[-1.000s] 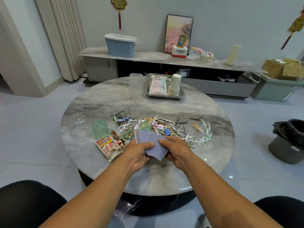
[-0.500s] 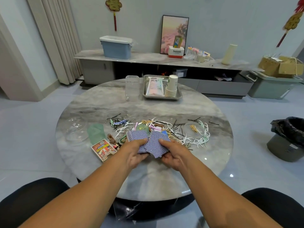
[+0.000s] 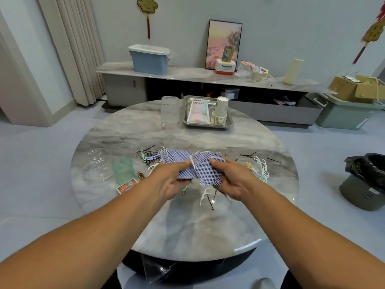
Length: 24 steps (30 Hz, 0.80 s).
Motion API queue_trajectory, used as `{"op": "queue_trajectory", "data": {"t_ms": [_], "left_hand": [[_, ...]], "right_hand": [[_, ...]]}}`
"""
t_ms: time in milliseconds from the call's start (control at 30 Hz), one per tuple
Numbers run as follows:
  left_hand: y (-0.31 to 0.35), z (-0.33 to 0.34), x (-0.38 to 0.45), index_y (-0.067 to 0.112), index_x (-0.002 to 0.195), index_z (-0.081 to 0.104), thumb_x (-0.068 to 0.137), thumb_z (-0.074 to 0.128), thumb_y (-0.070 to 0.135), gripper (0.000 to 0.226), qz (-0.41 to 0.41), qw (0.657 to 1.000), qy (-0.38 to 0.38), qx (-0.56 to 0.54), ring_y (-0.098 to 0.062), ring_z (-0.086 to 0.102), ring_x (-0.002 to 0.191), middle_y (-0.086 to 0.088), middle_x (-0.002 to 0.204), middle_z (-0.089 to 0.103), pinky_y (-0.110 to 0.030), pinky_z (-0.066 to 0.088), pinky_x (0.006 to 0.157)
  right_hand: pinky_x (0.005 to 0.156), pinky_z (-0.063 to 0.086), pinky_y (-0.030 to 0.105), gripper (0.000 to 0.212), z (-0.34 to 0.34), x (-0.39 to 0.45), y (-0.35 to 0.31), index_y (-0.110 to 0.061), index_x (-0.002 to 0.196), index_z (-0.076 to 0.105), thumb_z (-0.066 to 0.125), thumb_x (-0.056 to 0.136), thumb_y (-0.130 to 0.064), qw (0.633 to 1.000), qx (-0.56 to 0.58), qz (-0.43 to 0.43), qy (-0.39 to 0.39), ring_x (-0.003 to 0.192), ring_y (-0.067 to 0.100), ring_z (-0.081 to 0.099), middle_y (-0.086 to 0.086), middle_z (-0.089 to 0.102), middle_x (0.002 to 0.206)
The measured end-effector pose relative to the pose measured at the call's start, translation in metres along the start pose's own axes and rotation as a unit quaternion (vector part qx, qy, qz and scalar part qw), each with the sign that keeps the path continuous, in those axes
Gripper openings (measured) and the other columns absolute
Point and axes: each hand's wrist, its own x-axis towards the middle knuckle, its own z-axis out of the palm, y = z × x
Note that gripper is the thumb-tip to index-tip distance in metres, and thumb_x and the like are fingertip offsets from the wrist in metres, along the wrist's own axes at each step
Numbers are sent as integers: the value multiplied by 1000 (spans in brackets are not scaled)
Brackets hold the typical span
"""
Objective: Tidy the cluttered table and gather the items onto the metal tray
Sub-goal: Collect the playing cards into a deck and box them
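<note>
Blue-backed playing cards (image 3: 200,168) are held above the round marble table (image 3: 187,226). My left hand (image 3: 169,182) grips the left part of the fanned stack, thumb on top. My right hand (image 3: 231,181) grips the right part, thumb on the card backs. Under and around the cards lies a scatter of white floss picks (image 3: 205,195), black hairpins (image 3: 149,152) and small bits. The metal tray (image 3: 208,126) stands at the table's far side, holding a white packet (image 3: 198,111) and a stack of paper cups (image 3: 219,111).
A clear plastic box (image 3: 169,110) stands left of the tray. A clear lid (image 3: 96,165), a green sheet (image 3: 123,171) and a red card box (image 3: 127,185) lie left of my hands. A black-lined bin (image 3: 366,180) sits on the floor at the right.
Both hands have lifted the cards off the table and up toward the camera, and the fan is drawn closer together. Floss picks under the cards now show.
</note>
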Motion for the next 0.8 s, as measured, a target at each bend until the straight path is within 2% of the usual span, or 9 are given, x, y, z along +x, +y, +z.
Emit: {"op": "queue_trajectory", "data": {"t_ms": [67, 167, 267, 367, 533, 600, 667, 733, 800], "left_hand": [[-4, 7, -6, 0, 124, 61, 92, 66, -1, 32, -1, 999, -27, -30, -32, 72, 89, -21, 110, 73, -42, 59, 58], [-13, 10, -12, -4, 129, 60, 92, 64, -6, 37, 4, 997, -57, -55, -38, 70, 101, -24, 118, 70, -47, 59, 69], [-19, 6, -12, -4, 129, 59, 89, 63, -11, 40, 3, 996, -58, -73, -39, 70, 100, -26, 118, 70, -46, 62, 64], [-19, 2, -8, -4, 127, 59, 86, 64, -15, 43, 20, 995, -36, -89, -40, 71, 98, -26, 115, 70, -46, 63, 64], [-16, 1, 2, -1, 121, 61, 79, 69, -19, 47, 94, 993, 36, -59, -35, 75, 86, -21, 106, 74, -45, 63, 72], [-17, 1, 3, 1, 113, 65, 77, 72, -18, 41, 129, 990, 49, -42, -31, 76, 78, -18, 100, 76, -46, 62, 76], [-20, 0, 3, 1, 108, 68, 76, 73, -18, 38, 154, 986, 52, -29, -33, 76, 82, -18, 100, 76, -48, 62, 80], [-24, 0, 4, 0, 110, 68, 75, 75, -17, 40, 159, 985, 55, -24, -35, 75, 87, -18, 101, 76, -52, 61, 82], [-25, -1, 5, 1, 113, 68, 75, 76, -15, 41, 152, 986, 51, -37, -34, 76, 88, -16, 101, 77, -51, 61, 82]], "right_hand": [[68, 63, 43, 25, 5, 0, -4, -1, 123, 63, 58, 98, 2, 1000, -10, -21, -11, 91, 34, 76, 23, 75, 108], [71, 63, 45, 25, 9, 1, -1, -2, 124, 63, 58, 99, 1, 999, 12, -31, -6, 92, 34, 76, 23, 75, 108], [79, 62, 47, 26, 12, 5, 13, 1, 126, 60, 55, 101, -1, 999, 39, -18, 3, 98, 35, 74, 25, 73, 113], [87, 59, 48, 27, 16, 9, 22, 7, 128, 58, 53, 102, -1, 998, 54, -5, 8, 108, 39, 70, 27, 70, 118], [82, 62, 42, 27, 15, 14, 27, 0, 119, 67, 69, 92, -3, 998, 46, -23, 23, 102, 32, 73, 20, 75, 111], [72, 62, 35, 29, 15, 14, 31, -7, 117, 70, 74, 89, -5, 998, 40, -33, 26, 95, 26, 76, 13, 77, 107], [67, 60, 31, 31, 16, 14, 35, -9, 117, 71, 76, 87, -5, 998, 39, -45, 26, 88, 23, 77, 11, 78, 104], [71, 62, 35, 38, 16, 15, 36, -7, 122, 69, 77, 85, -4, 997, 45, -58, 35, 89, 24, 77, 11, 78, 103], [84, 62, 45, 49, 16, 16, 34, -6, 131, 62, 77, 84, -3, 995, 70, -60, 49, 96, 30, 76, 15, 77, 107]]}}
